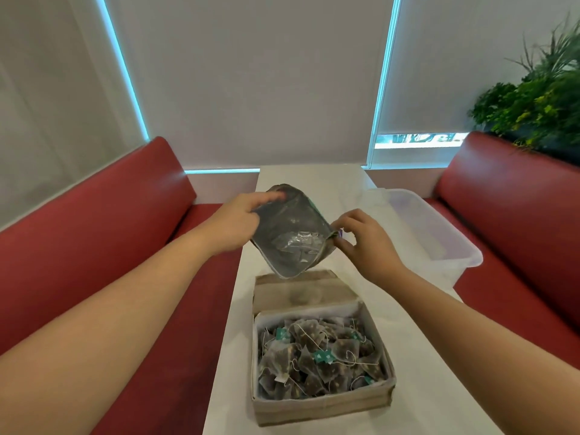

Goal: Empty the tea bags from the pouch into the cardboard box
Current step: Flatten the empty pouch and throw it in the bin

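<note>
Gripping pouch [292, 230], left hand [232, 224], right hand [364, 243] pinching

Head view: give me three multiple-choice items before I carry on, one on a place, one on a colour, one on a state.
1. Where is the pouch?
A. lying inside the cardboard box
B. held up over the box's far flap
C. flat on the table beside the box

2. What colour are the benches?
A. green
B. red
C. grey

3. What state is the box in?
A. open, with tea bags inside
B. closed
C. open and empty

Answers:
1 B: the left grip and the right grip both hold it, tilted, over the flap.
2 B: both seats show red.
3 A: the lid is folded back and bags fill the box.
</note>
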The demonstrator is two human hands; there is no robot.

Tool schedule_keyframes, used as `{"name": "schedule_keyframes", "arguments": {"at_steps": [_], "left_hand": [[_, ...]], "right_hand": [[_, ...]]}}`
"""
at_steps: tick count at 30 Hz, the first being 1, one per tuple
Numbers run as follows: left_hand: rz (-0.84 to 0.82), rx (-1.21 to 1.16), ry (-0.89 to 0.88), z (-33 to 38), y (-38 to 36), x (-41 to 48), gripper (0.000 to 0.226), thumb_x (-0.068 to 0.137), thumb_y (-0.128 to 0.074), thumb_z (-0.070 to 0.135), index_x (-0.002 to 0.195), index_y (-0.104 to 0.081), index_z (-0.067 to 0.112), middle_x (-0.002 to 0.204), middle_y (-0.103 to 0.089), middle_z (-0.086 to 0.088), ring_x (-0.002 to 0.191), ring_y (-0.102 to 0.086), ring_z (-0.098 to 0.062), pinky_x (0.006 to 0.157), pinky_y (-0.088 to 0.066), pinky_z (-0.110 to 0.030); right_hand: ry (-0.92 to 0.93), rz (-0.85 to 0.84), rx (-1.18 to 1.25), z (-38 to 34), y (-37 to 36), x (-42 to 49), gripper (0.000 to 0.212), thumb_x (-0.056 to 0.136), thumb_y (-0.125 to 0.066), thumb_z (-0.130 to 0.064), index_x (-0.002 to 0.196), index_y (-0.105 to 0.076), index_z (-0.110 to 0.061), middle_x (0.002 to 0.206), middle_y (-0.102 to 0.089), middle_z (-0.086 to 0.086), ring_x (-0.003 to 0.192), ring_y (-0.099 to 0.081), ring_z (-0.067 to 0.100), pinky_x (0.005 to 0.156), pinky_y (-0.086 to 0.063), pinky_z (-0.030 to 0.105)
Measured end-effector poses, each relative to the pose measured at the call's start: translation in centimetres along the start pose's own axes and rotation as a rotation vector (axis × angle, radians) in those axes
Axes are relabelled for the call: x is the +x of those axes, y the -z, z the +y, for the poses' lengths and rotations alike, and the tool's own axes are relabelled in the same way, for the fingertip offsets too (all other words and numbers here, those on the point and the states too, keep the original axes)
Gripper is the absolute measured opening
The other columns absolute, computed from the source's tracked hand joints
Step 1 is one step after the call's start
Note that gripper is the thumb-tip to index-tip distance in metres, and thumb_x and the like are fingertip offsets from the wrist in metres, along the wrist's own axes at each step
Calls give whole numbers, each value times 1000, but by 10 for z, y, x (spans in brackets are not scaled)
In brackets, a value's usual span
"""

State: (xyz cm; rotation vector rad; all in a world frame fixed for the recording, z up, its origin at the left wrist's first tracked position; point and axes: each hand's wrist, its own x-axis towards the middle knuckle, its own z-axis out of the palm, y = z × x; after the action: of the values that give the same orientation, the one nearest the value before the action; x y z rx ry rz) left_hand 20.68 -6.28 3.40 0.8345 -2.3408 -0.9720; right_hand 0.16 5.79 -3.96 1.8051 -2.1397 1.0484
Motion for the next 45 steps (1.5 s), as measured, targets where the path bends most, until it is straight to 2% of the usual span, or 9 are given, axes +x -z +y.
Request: {"name": "schedule_keyframes", "arguments": {"at_steps": [8,11,15,18,21,30,34,39,45], "left_hand": [[94,-64,-80,23,51,-15,68,81,-36,-13,123,-58,36,135,-53,10,127,-45,-8,105,-35,-23],[223,-461,-83,20,62,-26,42,92,-53,24,129,-43,42,130,-56,11,120,-54,-14,103,-43,-38],[134,-664,30,-4,52,-50,96,57,-64,77,140,-31,40,144,-47,5,128,-49,-19,105,-37,-49],[-36,-599,92,-18,29,-67,70,65,-79,49,126,-55,28,122,-67,1,115,-61,-22,100,-45,-44],[96,-540,106,-20,11,-80,26,81,-71,20,106,-68,21,102,-75,4,102,-68,-20,85,-53,-30],[328,-829,135,-2,12,-83,13,91,-58,11,98,-68,15,102,-73,-10,83,-71,-19,77,-55,-35],[193,-853,125,2,12,-84,19,90,-59,21,108,-65,20,110,-72,-8,91,-71,-19,77,-55,-36],[-299,-685,284,-15,2,-92,64,66,-83,30,124,-56,27,120,-68,-4,110,-64,-27,91,-51,-52],[-270,-575,273,8,-27,-89,48,74,-76,16,120,-62,20,114,-71,-7,107,-66,-28,87,-55,-46]], "right_hand": [[-48,90,167,-42,25,16,10,97,-48,-18,102,-56,-16,101,-66,7,89,-61,23,81,-55,36],[-155,111,293,-51,36,25,6,98,-46,-24,99,-51,-22,100,-65,2,91,-63,24,81,-56,42],[-233,132,464,-65,52,36,10,99,-44,-26,107,-48,-21,110,-63,4,97,-64,28,78,-59,45],[-273,128,584,-76,64,37,12,99,-42,-23,108,-46,-16,109,-60,5,95,-62,24,66,-58,27],[-294,131,636,-83,71,32,12,99,-44,-25,101,-48,-14,96,-63,3,85,-64,19,57,-52,20],[-346,-411,868,-71,59,-31,34,80,-73,-17,111,-57,-20,108,-67,7,98,-68,19,81,-56,28],[-326,-275,824,-64,62,-32,33,79,-74,-12,108,-59,-11,103,-69,9,95,-69,22,82,-58,31],[-353,-113,771,-51,67,-33,24,87,-66,-20,101,-54,-5,96,-68,15,88,-70,24,74,-60,37],[-217,98,375,-45,77,-35,19,98,-45,-31,92,-43,-13,75,-60,-3,70,-61,17,57,-47,31]]}}
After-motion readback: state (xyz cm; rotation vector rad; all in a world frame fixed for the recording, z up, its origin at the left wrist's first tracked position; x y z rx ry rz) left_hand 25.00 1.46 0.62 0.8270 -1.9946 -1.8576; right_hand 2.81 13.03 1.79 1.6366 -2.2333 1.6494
